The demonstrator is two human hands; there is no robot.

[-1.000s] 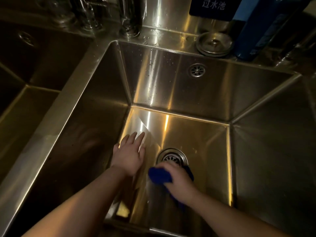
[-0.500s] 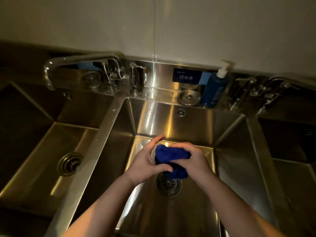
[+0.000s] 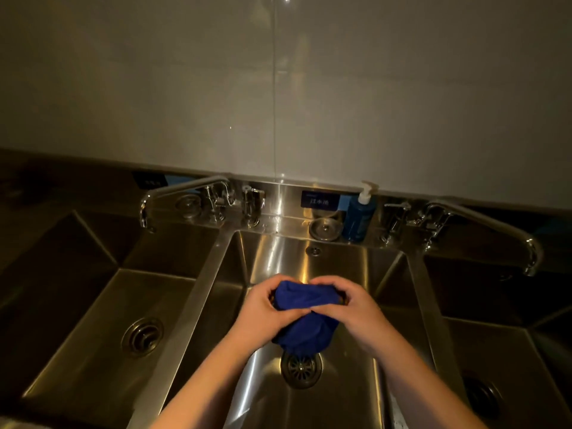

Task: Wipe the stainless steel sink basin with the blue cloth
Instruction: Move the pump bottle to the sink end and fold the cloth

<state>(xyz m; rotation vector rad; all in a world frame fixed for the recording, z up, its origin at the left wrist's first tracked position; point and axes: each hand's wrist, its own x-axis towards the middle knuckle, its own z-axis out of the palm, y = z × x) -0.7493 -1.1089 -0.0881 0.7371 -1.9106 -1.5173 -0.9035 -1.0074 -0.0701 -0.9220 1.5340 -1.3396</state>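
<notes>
Bunching of the blue cloth [image 3: 306, 305] between both hands is seen at the centre of the frame. The cloth is held up over the middle sink basin [image 3: 349, 267], above its drain [image 3: 301, 368], and appears to be clear of the steel. The left hand [image 3: 266, 308] is curled round the cloth's left side and the right hand [image 3: 356, 311] round its right side. The thumbs are brought together across the front, so both sets of fingers are closed on the fabric. A second ago the cloth was pressed to the basin floor beside the drain by the right hand alone, while the left hand was laid flat on the floor. Half a second ago it was already lifted and taken by both hands. Since then it is gathered into a rounder wad, with a fold left hanging below. Wiping is therefore judged to be paused: the cloth is probably being refolded or wrung, and no stroke on the basin is being made. Whether the walls are already wiped cannot be told. A blue pump bottle [image 3: 359, 218] is stood on the ledge behind the basin, right of centre.
</notes>
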